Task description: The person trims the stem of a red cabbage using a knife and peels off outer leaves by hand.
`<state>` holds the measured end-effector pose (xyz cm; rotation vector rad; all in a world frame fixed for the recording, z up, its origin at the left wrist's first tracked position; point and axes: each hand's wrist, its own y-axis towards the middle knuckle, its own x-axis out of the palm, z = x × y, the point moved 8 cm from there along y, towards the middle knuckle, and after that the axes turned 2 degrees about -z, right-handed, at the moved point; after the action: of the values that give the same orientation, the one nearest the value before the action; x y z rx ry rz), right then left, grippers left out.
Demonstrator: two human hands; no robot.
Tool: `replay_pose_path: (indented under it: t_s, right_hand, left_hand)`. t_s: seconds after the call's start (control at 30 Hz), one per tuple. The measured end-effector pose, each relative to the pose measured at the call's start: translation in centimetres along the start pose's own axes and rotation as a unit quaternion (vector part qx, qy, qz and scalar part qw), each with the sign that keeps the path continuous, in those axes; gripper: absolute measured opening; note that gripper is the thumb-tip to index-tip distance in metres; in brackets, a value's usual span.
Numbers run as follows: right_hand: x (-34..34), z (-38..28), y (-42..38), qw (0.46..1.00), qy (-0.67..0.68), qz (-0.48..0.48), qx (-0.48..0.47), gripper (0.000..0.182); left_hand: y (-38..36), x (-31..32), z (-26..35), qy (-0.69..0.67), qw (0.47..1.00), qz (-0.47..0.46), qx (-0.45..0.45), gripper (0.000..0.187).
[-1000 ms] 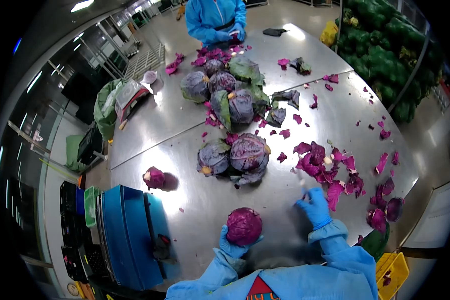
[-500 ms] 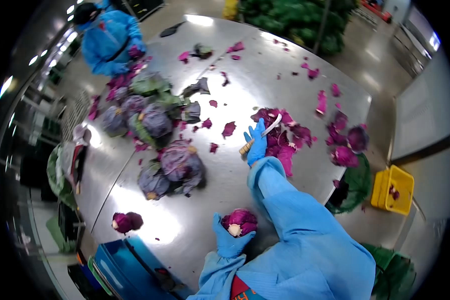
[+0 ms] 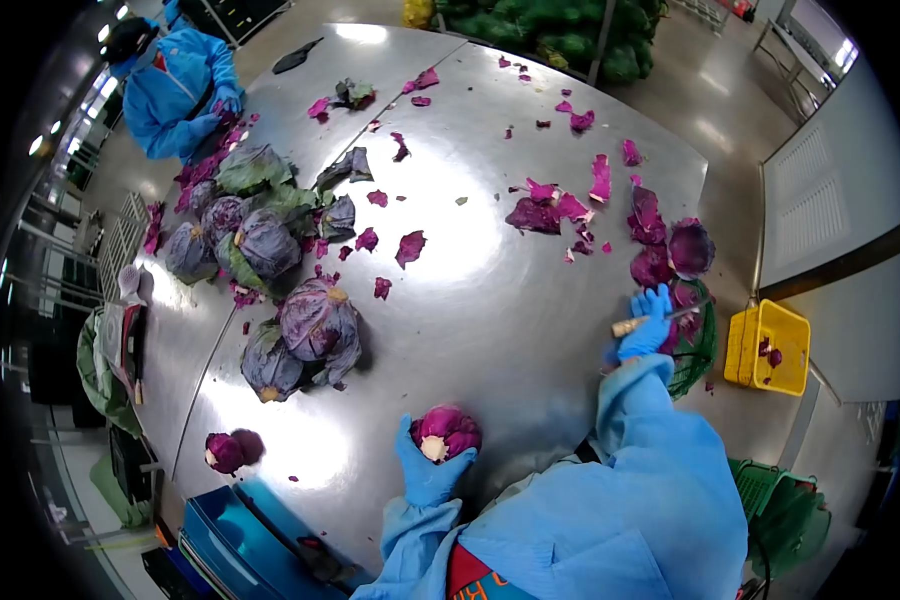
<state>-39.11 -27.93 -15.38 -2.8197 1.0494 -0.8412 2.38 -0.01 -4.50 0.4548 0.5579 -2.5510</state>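
Purple cabbage (image 3: 455, 428) sits cupped in your left hand (image 3: 428, 472), pale cut stem (image 3: 434, 448) facing you. Your right hand (image 3: 648, 325) grips a knife (image 3: 631, 326) (wooden-looking handle (image 3: 622, 328) poking out to its left), with loose leaves (image 3: 651, 267) just beyond and green mesh (image 3: 703, 350) to its right.

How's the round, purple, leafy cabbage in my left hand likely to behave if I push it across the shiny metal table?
The round purple cabbage would probably roll unevenly, given its curved sides and pale stem end. Its closely layered leaves suggest a firm, fairly heavy head. It may also slide, since the metal table looks smooth.
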Motion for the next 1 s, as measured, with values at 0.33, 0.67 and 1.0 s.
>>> replay_pose_path:
  t_s: [0.33, 0.67, 1.0]
  right_hand:
    - [25.5, 8.4, -8.2, 0.911, -0.094, -0.378, 0.137, 0.044]
    - [30.3, 19.0, 5.9, 0.970, 0.180, -0.154, -0.052, 0.048]
    - [4.2, 8.1, 14.9, 0.978, 0.176, -0.052, -0.101, 0.044]
  left_hand:
    - [0.1, 0.0, -0.2, 0.016, 1.000, -0.006, 0.018, 0.117]
    - [-0.1, 0.0, 0.0, 0.033, 0.998, 0.007, 0.053, 0.116]
    - [0.0, 0.1, 0.8, -0.001, 1.000, 0.000, 0.011, 0.114]
